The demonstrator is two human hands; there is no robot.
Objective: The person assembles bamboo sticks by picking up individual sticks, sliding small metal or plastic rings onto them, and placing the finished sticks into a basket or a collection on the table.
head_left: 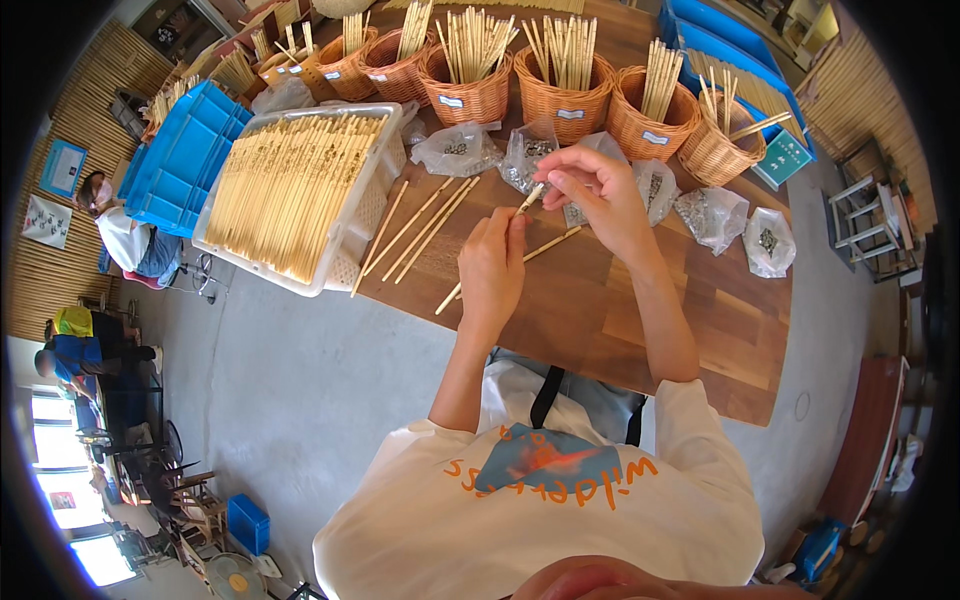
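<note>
A: What do we meet first, if we begin from the left side?

B: We see a seated person in a white top, well apart from the wooden table. Then come the blue crates, and just beside them a white tray, filled with thin sticks laid closely side by side.

A: And between the tray and our hands?

B: There we find several loose sticks, lying slantwise on the table.

A: How is the grip of our left hand?

B: Its fingers are closed around a pale stick. We have this stick in front of us, over the table, tilted, with its upper end toward the right hand.

A: Does our right hand hold it also?

B: Its thumb and fingers are bent, close together at the upper end of the stick. If they really pinch it, we cannot tell; the detail is too small for us.

A: What stands behind the hands and farther right?

B: We see a row of wicker baskets with upright sticks inside. Before them are clear plastic bags with small metallic-looking pieces, and at the right end a green sign.
</note>
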